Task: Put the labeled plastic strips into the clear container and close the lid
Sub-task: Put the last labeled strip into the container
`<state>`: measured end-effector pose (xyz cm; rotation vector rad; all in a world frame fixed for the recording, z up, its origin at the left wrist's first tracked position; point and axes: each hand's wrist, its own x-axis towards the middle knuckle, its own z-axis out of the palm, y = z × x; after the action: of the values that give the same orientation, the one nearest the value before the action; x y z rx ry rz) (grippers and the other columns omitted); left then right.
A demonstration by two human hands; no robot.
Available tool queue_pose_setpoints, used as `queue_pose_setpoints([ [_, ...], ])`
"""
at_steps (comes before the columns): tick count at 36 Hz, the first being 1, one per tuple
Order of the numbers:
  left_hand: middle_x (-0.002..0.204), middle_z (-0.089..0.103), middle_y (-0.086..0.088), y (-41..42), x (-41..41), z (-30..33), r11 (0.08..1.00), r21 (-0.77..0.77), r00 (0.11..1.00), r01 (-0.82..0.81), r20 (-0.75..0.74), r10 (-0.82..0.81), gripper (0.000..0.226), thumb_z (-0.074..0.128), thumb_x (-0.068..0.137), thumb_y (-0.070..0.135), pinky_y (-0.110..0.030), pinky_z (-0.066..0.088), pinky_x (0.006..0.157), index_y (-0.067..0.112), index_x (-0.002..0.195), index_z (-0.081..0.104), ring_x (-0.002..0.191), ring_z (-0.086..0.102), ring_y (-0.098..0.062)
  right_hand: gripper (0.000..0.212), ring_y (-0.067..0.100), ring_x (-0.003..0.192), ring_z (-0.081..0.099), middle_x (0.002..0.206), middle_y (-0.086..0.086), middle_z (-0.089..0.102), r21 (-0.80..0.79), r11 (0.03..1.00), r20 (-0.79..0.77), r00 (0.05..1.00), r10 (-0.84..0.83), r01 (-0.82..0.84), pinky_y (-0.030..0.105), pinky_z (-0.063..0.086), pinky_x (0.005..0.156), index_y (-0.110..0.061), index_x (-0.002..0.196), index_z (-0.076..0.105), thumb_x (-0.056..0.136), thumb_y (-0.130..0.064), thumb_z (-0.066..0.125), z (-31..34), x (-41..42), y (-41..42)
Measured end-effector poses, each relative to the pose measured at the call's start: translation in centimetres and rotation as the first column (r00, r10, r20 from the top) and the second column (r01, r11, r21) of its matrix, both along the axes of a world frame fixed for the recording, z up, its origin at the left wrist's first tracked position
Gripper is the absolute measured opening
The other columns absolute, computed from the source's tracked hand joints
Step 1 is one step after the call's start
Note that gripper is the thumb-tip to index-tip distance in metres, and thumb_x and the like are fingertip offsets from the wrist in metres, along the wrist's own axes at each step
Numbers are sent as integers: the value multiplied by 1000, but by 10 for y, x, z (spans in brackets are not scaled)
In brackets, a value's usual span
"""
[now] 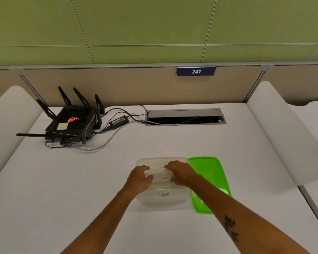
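A clear plastic container (162, 159) stands open on the white table near its front. Inside it lie clear strips: one labeled TIGER (163, 194) nearest me, one labeled DOG (162, 177) in the middle. My left hand (139, 177) and my right hand (180, 173) each pinch an end of the DOG strip, over the container. A further strip edge (157, 168) shows just beyond my fingers. The green lid (207, 169) lies flat on the table right of the container, partly under my right forearm.
A black router with several antennas (73, 121) sits at the back left with its power brick (118, 122) and cables. An open cable hatch (184, 117) is set in the table at the back. White side panels flank the desk.
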<state>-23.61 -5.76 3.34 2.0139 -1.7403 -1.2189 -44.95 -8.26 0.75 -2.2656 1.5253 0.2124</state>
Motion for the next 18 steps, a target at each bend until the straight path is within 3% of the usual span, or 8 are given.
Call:
queue_pose_setpoints([
  [7, 156, 44, -2, 17, -6, -2, 976, -169, 991, 137, 37, -132, 54, 63, 98, 29, -26, 37, 114, 16, 148, 48, 140, 47, -20, 61, 20, 139, 46, 148, 0, 53, -132, 988, 132, 990, -57, 75, 38, 48, 103, -21, 147, 52, 90, -33, 73, 3, -10, 9],
  [11, 167, 27, -1, 32, -16, -6, 936, -259, 972, 237, 56, -230, 60, 56, 102, 36, -41, 26, 126, 18, 155, 36, 158, 14, -20, 52, 20, 131, 53, 135, 2, 63, -288, 949, 254, 965, -57, 132, 38, 54, 96, -17, 139, 61, 91, -34, 72, 9, -21, 18],
  [15, 171, 11, -4, 45, -29, -13, 879, -305, 930, 366, 162, -331, 66, 46, 103, 45, -46, 2, 129, 17, 159, 26, 159, -10, -22, 45, 22, 115, 58, 118, 4, 69, -453, 865, 361, 931, -44, 217, 35, 54, 89, -12, 128, 69, 89, -33, 74, 12, -35, 31],
  [18, 172, -5, -5, 54, -37, -22, 827, -310, 876, 470, 283, -392, 73, 37, 103, 54, -50, -7, 127, 19, 163, 15, 156, -21, -23, 43, 23, 113, 57, 117, 3, 67, -520, 797, 416, 906, -78, 307, 34, 51, 91, -12, 130, 67, 92, -31, 71, 11, -47, 43],
])
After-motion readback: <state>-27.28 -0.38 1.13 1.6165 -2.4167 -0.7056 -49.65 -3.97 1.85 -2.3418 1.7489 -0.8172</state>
